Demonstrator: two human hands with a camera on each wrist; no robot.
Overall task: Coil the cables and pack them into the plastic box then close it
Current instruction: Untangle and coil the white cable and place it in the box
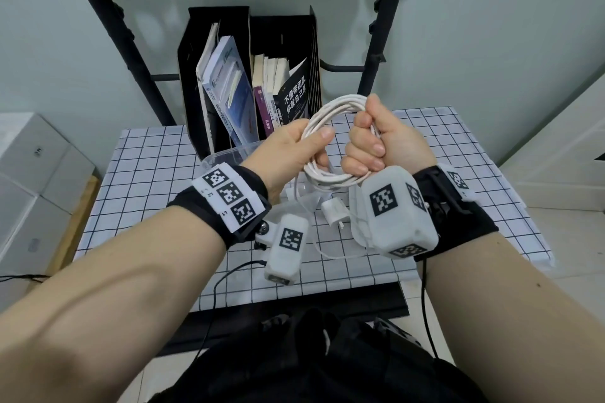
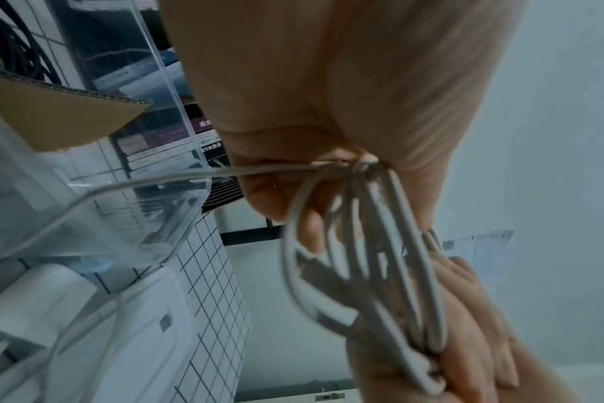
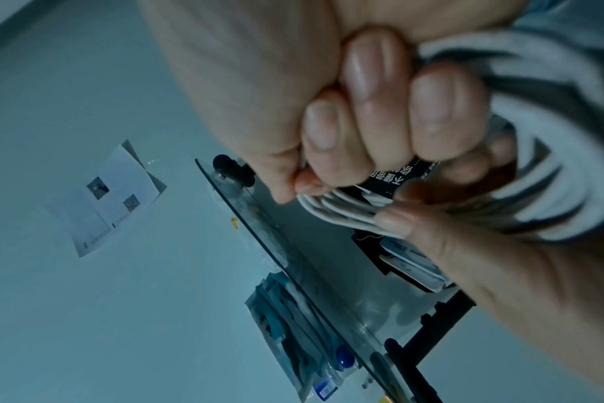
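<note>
Above the table I hold a coil of white cable (image 1: 327, 176) between both hands. My left hand (image 1: 294, 147) pinches its left side under the thumb. My right hand (image 1: 370, 144) is a fist around its right side. A loose end hangs down toward a white charger adapter (image 1: 334, 211) on the checked cloth. The clear plastic box (image 1: 222, 154) stands open behind my left wrist. The left wrist view shows the cable loops (image 2: 288, 250), the box (image 2: 148, 218) and my right hand (image 2: 466, 349) below. In the right wrist view curled fingers (image 3: 362, 122) clamp the strands (image 3: 345, 215).
A black file holder (image 1: 199, 82) with books stands at the back of the checked table (image 1: 147, 173), under a black frame (image 1: 379, 42) with a glass shelf. White boxes (image 1: 32, 173) sit at the left. Cardboard (image 2: 52, 114) and black cables (image 2: 18, 54) lie by the box.
</note>
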